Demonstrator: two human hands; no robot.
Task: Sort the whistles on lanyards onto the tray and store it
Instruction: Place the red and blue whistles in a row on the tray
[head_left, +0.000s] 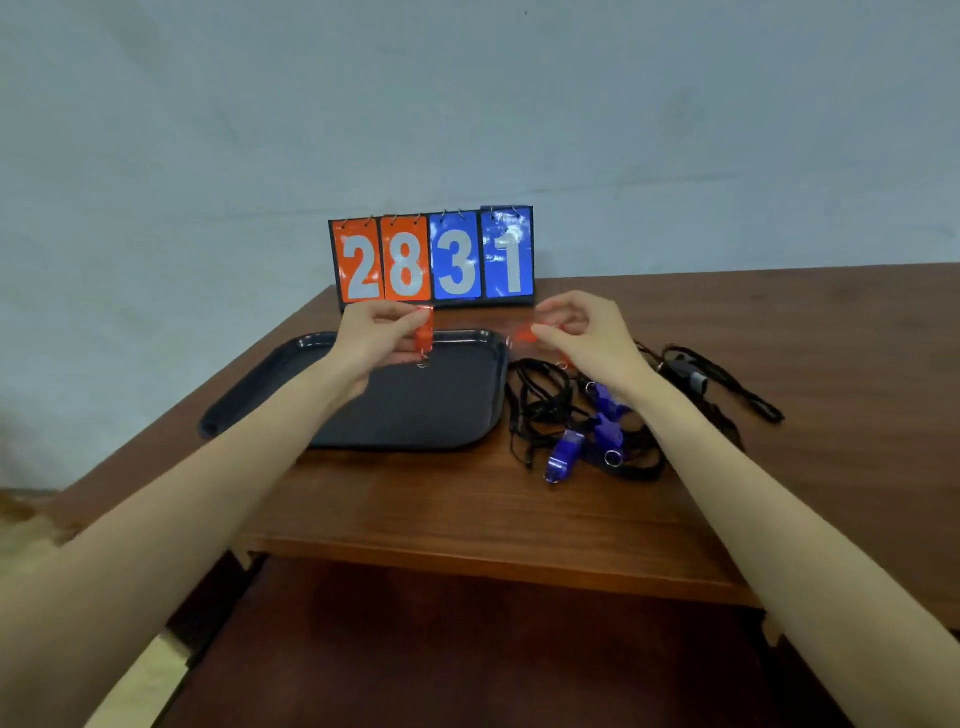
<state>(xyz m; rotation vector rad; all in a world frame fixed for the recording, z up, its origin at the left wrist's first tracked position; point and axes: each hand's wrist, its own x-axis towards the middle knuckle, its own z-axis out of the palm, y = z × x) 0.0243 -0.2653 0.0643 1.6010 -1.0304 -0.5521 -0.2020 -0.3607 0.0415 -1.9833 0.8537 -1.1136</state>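
Note:
A dark tray (457, 426) lies on the wooden table, left of centre. My left hand (376, 332) holds an orange whistle (424, 332) above the tray's far edge, its ring hanging down. My right hand (582, 332) pinches a second orange whistle (524, 336), blurred, just right of the tray. Beneath my right wrist lie three blue whistles (566, 452) tangled in black lanyards (535, 405). A dark grey whistle (691, 375) on its lanyard lies further right.
A flip scoreboard (431, 257) reading 28 and 31 stands at the table's back edge against the wall. The table's front edge (467, 558) runs below the tray, with a lower shelf (467, 649) under it.

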